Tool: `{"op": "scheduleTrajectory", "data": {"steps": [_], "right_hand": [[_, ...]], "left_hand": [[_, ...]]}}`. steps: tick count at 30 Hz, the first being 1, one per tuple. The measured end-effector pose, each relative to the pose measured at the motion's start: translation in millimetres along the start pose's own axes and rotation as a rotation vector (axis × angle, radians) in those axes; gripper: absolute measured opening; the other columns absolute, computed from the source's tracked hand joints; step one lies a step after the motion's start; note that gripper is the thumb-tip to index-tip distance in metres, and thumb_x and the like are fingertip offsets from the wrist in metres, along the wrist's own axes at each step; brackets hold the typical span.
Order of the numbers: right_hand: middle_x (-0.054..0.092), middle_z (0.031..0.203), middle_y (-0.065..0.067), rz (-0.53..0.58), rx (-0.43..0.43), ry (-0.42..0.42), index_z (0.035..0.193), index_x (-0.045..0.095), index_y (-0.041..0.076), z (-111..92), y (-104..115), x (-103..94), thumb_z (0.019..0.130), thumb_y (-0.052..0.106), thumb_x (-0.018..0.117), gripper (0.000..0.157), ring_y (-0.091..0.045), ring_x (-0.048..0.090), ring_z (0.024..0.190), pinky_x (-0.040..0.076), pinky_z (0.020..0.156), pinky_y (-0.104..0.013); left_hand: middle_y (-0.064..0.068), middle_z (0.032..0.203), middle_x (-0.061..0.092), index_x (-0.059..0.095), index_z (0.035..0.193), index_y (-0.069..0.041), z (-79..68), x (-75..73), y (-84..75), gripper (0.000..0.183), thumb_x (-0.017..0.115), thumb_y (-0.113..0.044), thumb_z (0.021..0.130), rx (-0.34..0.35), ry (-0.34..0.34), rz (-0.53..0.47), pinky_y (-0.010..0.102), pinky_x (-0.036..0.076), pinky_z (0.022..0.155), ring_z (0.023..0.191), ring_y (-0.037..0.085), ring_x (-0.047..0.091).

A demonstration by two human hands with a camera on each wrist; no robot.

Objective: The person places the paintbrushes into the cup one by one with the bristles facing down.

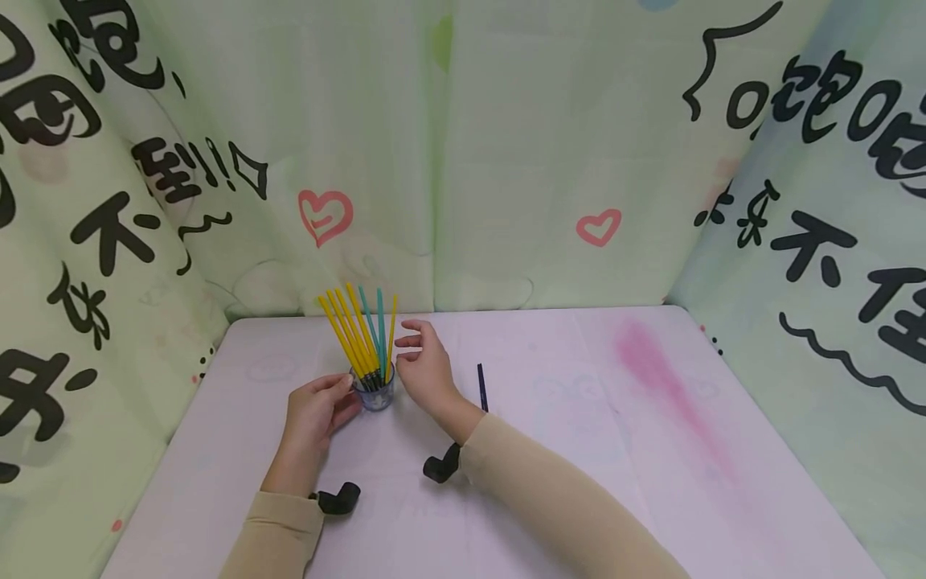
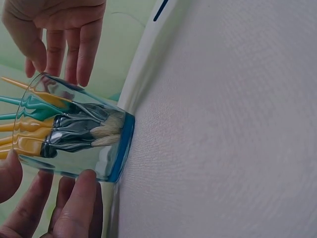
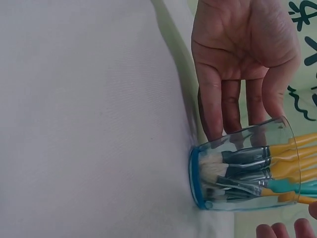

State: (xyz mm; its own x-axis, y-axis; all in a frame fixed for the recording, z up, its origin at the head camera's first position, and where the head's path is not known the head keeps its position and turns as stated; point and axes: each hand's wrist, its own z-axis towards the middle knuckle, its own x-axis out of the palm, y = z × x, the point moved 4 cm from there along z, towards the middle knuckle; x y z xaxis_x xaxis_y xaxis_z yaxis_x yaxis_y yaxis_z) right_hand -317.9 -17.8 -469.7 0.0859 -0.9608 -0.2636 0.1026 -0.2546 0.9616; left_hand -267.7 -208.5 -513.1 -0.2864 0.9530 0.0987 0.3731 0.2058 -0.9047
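A clear glass cup (image 1: 378,400) with a blue base stands upright on the table, holding several paintbrushes (image 1: 354,330) bristles down. Their handles are yellow, apart from a couple of teal ones. My left hand (image 1: 316,414) holds the cup from its left side, thumb near the rim and fingers along the wall (image 3: 242,44). On the other side, my right hand (image 1: 427,366) is raised beside the brush handles with loosely bent fingers and nothing between them. Its fingertips (image 3: 280,229) look apart from the cup in the right wrist view.
A dark thin stick (image 1: 482,386) lies to the right of my right hand, its near end hidden by the sleeve. The pale table (image 1: 579,450) has a pink smear (image 1: 673,394) on its right side. Printed curtains (image 1: 506,161) close off the back and both sides.
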Motion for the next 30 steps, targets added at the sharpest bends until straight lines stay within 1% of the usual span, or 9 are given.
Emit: {"op": "scheduleTrajectory", "data": {"steps": [3,8,11,16,20,23,27,30], "right_hand": [[0.07,0.129,-0.012,-0.009,0.015,0.005,0.151,0.052,0.016,-2.1,-2.8,-2.4,0.1,0.0,0.064,0.055,-0.024,0.072,0.105,0.067,0.097,-0.04],[0.071,0.127,-0.013,-0.013,0.026,0.0,0.15,0.053,0.015,-4.6,-8.8,-10.1,0.099,-0.001,0.065,0.055,-0.025,0.072,0.105,0.067,0.095,-0.04],[0.072,0.126,-0.014,-0.004,0.033,-0.003,0.15,0.053,0.015,-6.2,-12.2,-16.2,0.099,-0.001,0.065,0.054,-0.024,0.072,0.103,0.068,0.09,-0.038],[0.072,0.124,-0.016,0.023,0.049,0.002,0.149,0.053,0.013,-8.5,-17.4,-25.8,0.098,-0.003,0.066,0.055,-0.025,0.072,0.101,0.066,0.079,-0.03],[0.071,0.127,-0.023,0.038,0.058,0.006,0.149,0.054,0.011,-10.8,-21.0,-33.3,0.096,-0.005,0.065,0.056,-0.029,0.073,0.1,0.064,0.074,-0.027],[0.07,0.127,-0.024,0.034,0.059,0.015,0.15,0.054,0.011,-12.8,-22.4,-38.9,0.094,-0.005,0.064,0.059,-0.026,0.073,0.097,0.065,0.072,-0.028],[0.071,0.126,-0.022,0.021,0.064,0.029,0.153,0.051,0.01,-15.2,-23.9,-45.3,0.092,-0.005,0.062,0.063,-0.02,0.071,0.092,0.067,0.071,-0.03],[0.071,0.126,-0.023,0.024,0.067,0.031,0.153,0.051,0.009,-17.2,-25.8,-49.8,0.091,-0.005,0.062,0.064,-0.019,0.071,0.091,0.068,0.07,-0.032]], "left_hand": [[0.003,0.112,0.075,0.066,0.14,0.001,0.0,0.3,-0.5,0.041,0.073,-0.019,0.105,0.004,-0.002,-0.013,0.032,0.068,0.092,0.096,0.013,0.072],[0.0,0.106,0.075,0.066,0.139,0.002,0.7,0.8,-0.3,0.04,0.072,-0.017,0.105,0.006,0.001,-0.029,0.032,0.068,0.091,0.094,0.013,0.073],[-0.001,0.107,0.075,0.066,0.14,0.001,1.2,0.8,-0.4,0.04,0.071,-0.017,0.105,0.005,0.006,-0.026,0.032,0.068,0.092,0.095,0.013,0.072],[0.0,0.11,0.074,0.066,0.14,0.001,1.0,1.2,-0.6,0.039,0.071,-0.017,0.105,0.001,0.002,-0.017,0.033,0.068,0.094,0.097,0.013,0.072],[0.002,0.112,0.074,0.067,0.139,0.0,0.3,1.8,-0.2,0.039,0.073,-0.016,0.104,0.001,0.005,-0.023,0.033,0.068,0.093,0.098,0.014,0.072],[0.002,0.112,0.073,0.067,0.14,0.001,-0.2,1.8,-0.1,0.04,0.073,-0.016,0.104,0.001,0.016,-0.026,0.032,0.068,0.093,0.099,0.014,0.071],[0.002,0.11,0.074,0.065,0.141,0.001,-0.7,1.3,-0.2,0.041,0.072,-0.016,0.105,-0.003,0.013,-0.023,0.031,0.068,0.091,0.097,0.014,0.072],[0.001,0.108,0.075,0.064,0.142,0.002,-0.7,1.4,-0.5,0.042,0.072,-0.016,0.105,-0.005,0.01,-0.02,0.031,0.068,0.09,0.096,0.014,0.072]]}}
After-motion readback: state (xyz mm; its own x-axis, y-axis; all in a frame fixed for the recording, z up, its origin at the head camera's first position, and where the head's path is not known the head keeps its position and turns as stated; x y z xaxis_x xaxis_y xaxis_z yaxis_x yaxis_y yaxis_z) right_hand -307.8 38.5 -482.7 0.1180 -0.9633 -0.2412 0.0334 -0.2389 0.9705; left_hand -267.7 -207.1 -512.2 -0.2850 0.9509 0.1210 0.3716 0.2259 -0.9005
